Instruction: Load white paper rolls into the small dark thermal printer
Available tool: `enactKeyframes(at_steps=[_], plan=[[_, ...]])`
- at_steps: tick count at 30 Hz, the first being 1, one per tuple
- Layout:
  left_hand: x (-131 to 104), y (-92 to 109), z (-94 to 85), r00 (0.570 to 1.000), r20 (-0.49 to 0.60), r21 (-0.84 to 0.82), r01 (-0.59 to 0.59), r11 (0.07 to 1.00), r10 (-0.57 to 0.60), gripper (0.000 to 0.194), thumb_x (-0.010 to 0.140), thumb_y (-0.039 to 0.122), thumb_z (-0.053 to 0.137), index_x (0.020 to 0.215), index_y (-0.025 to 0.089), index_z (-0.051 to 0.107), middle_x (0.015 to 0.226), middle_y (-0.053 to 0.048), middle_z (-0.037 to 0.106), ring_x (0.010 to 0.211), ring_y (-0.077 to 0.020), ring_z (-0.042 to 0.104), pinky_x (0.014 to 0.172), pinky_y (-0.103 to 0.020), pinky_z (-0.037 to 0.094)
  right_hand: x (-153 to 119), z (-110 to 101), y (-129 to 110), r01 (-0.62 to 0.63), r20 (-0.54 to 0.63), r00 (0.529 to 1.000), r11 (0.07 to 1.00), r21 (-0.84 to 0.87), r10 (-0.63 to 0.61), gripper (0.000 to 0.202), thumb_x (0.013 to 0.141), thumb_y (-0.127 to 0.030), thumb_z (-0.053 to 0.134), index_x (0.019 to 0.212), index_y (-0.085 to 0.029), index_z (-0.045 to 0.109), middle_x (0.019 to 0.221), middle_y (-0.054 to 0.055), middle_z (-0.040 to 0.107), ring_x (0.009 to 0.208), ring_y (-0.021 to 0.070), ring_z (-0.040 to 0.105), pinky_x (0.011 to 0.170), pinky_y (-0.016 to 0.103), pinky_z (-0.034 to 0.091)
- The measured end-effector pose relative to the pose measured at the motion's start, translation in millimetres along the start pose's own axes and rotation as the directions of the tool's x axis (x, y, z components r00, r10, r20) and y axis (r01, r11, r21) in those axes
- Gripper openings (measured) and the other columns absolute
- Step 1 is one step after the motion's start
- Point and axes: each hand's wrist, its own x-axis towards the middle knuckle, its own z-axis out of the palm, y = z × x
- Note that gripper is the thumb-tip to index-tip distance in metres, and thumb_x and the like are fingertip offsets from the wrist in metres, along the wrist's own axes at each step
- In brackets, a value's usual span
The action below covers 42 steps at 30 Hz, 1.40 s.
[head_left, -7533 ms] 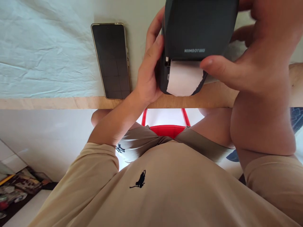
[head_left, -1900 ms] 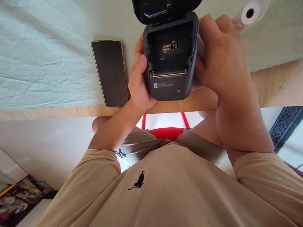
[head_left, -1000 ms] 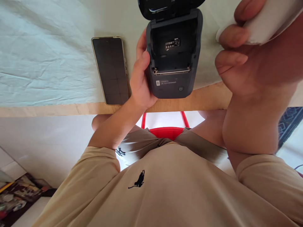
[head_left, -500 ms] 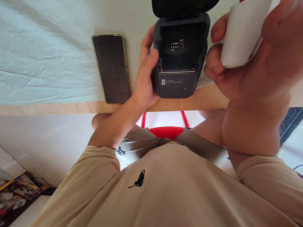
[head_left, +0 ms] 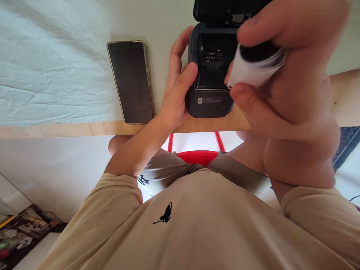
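Observation:
My left hand grips the left side of a dark label printer, with the thumb on its edge. The printer's lid is raised, and the bay shows a small printed sticker inside. In my right hand is a roll of white paper, pinched between the fingers, its dark core facing up. The roll is over the right part of the bay and hides it; I cannot tell if it touches the printer.
A smartphone with a dark screen lies left of the printer. Crumpled pale plastic sheeting covers the table's left side. The wooden table edge runs close to my legs, above a red stool.
My right hand has brought the paper roll leftward over the printer and turned it so the core shows. The printer has shifted slightly right, with my left hand still on it.

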Motion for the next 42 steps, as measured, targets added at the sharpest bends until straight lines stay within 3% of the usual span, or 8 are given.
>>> enactKeyframes(at_steps=[3, 5, 14, 24, 30, 33, 39, 42], plan=[[0.4, -0.5, 1.1, 1.0, 0.026, 0.008, -0.011, 1.0, 0.01, 0.018, 0.082, 0.032, 0.045, 0.101, 0.034, 0.046, 0.091, 0.005, 0.063, 0.112, -0.0165, 0.057, 0.074, -0.025, 0.052, -0.3, 0.5, 4.7, 0.343, 0.105, 0.938, 0.928, -0.145, -0.331, 0.042, 0.072, -0.024, 0.048, 0.113, -0.032, 0.041, 0.111, -0.005, 0.047, 0.106, 0.0039, 0.046, 0.1, 0.025, 0.042], [0.1, 0.4, 1.8, 1.0, 0.021, 0.032, -0.02, 0.999, 0.019, 0.017, 0.083, 0.031, 0.044, 0.1, 0.032, 0.047, 0.098, 0.005, 0.062, 0.116, -0.0159, 0.054, 0.085, -0.026, 0.051, -0.9, 2.4, 6.2, 0.435, 0.157, 0.9, 0.869, -0.236, -0.407, 0.048, 0.071, -0.015, 0.045, 0.116, -0.03, 0.038, 0.113, -0.003, 0.048, 0.106, 0.0047, 0.047, 0.098, 0.027, 0.043], [0.4, -5.0, -1.1, 0.998, 0.045, 0.044, -0.051, 0.998, 0.049, 0.036, 0.072, 0.057, 0.048, 0.102, 0.038, 0.048, 0.09, 0.002, 0.063, 0.132, -0.0219, 0.038, 0.104, -0.038, 0.043, -6.4, 11.0, 3.3, 0.247, 0.084, 0.968, 0.86, -0.447, -0.235, 0.055, 0.069, -0.014, 0.046, 0.12, -0.035, 0.036, 0.123, -0.006, 0.046, 0.119, 0.0108, 0.048, 0.091, 0.026, 0.045], [-0.2, -2.7, 5.8, 0.999, -0.003, 0.049, -0.05, 0.998, 0.05, 0.022, 0.08, 0.041, 0.043, 0.098, 0.031, 0.052, 0.105, 0.005, 0.062, 0.128, -0.019, 0.046, 0.1, -0.031, 0.047, -2.6, 16.4, 12.5, 0.257, 0.13, 0.966, 0.776, -0.576, -0.224, 0.048, 0.073, -0.023, 0.041, 0.119, -0.033, 0.033, 0.116, -0.007, 0.052, 0.102, 0.0107, 0.054, 0.087, 0.033, 0.043], [1.4, -5.4, -2.3, 0.993, 0.047, 0.118, -0.111, 0.987, 0.106, 0.023, 0.083, 0.037, 0.044, 0.103, 0.03, 0.052, 0.11, 0.005, 0.063, 0.129, -0.0208, 0.045, 0.099, -0.033, 0.047, -2.5, 17.7, 14.5, 0.218, 0.049, 0.971, 0.778, -0.59, -0.235, 0.038, 0.074, -0.027, 0.041, 0.112, -0.03, 0.043, 0.112, -0.004, 0.054, 0.115, 0.0144, 0.05, 0.095, 0.043, 0.04], [0.6, -5.3, -0.9, 0.992, 0.046, 0.11, -0.118, 0.987, 0.113, 0.025, 0.08, 0.043, 0.048, 0.102, 0.03, 0.052, 0.112, 0.004, 0.063, 0.128, -0.0226, 0.046, 0.094, -0.031, 0.05, -3.4, 15.5, 9.9, 0.168, 0.002, 0.98, 0.822, -0.544, -0.198, 0.039, 0.073, -0.03, 0.043, 0.112, -0.03, 0.044, 0.111, -0.004, 0.053, 0.112, 0.0141, 0.05, 0.098, 0.044, 0.039], [-2.9, 3.1, 5.6, 0.939, -0.294, 0.113, 0.221, 0.969, -0.18, 0.049, 0.078, 0.053, 0.044, 0.125, 0.041, 0.037, 0.102, 0.003, 0.066, 0.122, -0.0225, 0.052, 0.096, -0.037, 0.05, 5.2, 12.6, 9.6, 0.179, -0.33, 0.927, 0.984, -0.02, -0.176, 0.034, 0.066, -0.02, 0.032, 0.097, -0.021, 0.046, 0.088, -0.004, 0.051, 0.081, 0.0034, 0.05, 0.082, 0.021, 0.042], [-4.4, 5.9, 3.0, 0.91, -0.334, 0.1, 0.293, 0.951, -0.245, 0.056, 0.078, 0.056, 0.043, 0.131, 0.044, 0.028, 0.098, 0.003, 0.067, 0.118, -0.0218, 0.055, 0.094, -0.036, 0.05, 6.2, 8.2, 13.0, 0.046, -0.259, 0.966, 0.993, 0.107, -0.016, 0.043, 0.07, -0.032, 0.038, 0.111, -0.02, 0.04, 0.094, 0.001, 0.049, 0.087, 0.0075, 0.05, 0.09, 0.026, 0.044]])
